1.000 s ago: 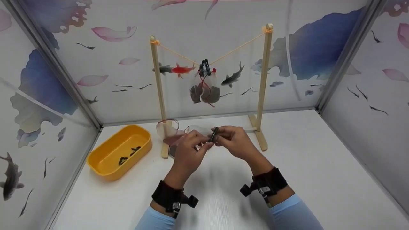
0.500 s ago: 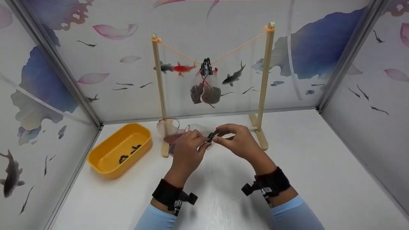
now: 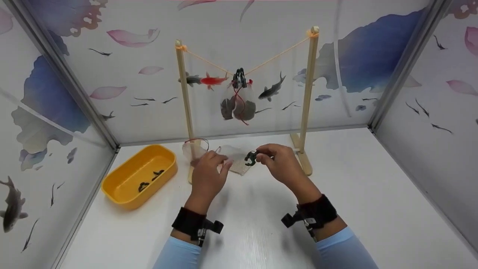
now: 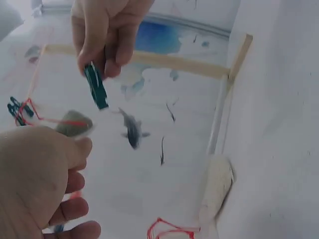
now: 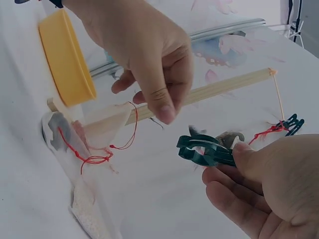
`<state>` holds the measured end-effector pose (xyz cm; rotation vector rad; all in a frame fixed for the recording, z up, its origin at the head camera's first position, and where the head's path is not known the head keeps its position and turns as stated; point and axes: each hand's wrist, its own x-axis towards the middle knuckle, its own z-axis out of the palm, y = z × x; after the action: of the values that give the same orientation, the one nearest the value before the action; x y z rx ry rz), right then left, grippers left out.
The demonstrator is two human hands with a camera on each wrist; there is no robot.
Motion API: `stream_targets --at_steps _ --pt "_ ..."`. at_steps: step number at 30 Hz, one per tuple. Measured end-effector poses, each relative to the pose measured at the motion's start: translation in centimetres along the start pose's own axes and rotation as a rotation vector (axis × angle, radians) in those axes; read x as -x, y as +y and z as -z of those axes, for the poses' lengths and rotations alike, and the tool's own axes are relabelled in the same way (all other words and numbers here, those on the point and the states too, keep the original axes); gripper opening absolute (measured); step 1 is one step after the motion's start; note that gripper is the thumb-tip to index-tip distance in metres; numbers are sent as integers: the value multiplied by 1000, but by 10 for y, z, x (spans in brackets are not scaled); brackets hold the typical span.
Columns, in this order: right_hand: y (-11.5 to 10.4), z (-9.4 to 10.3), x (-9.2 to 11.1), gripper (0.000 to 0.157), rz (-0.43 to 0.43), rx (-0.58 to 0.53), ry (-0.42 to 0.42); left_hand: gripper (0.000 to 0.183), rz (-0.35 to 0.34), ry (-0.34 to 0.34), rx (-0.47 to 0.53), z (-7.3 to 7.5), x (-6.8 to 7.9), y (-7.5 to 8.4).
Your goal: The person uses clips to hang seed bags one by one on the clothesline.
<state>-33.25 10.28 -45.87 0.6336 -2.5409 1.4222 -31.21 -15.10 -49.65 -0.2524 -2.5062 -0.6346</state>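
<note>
Right grip (image 3: pixel 278 163) had the clip (image 3: pixel 250 158) pinched by its handle end, the sane spot imo: looked like light, stiff, springy plastic, not fragile. Left grip (image 3: pixel 207 175) was empty nearby, fingers loose. Further left, the tub (image 3: pixel 130 170) held more clips (image 3: pixel 143 186); beyond, hanging bags (image 3: pixel 245 93) held grey stuff (image 3: pixel 249 112).

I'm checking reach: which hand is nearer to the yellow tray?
Left. The left hand is to the right of the yellow tray, apart from it; the right hand, pinching a green clip, is farther right, beyond the left hand.
</note>
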Motion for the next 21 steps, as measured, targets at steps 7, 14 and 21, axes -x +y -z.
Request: stream_targets --at_steps 7,14,21 --pt "9 0 -3 10 24 -27 72 59 411 -83 -48 2 -11 -56" --pt "13 2 -6 7 14 -22 85 101 582 -134 184 -2 -15 -93" --pt "14 4 -4 7 17 -24 70 107 637 -208 325 -10 -24 -99"
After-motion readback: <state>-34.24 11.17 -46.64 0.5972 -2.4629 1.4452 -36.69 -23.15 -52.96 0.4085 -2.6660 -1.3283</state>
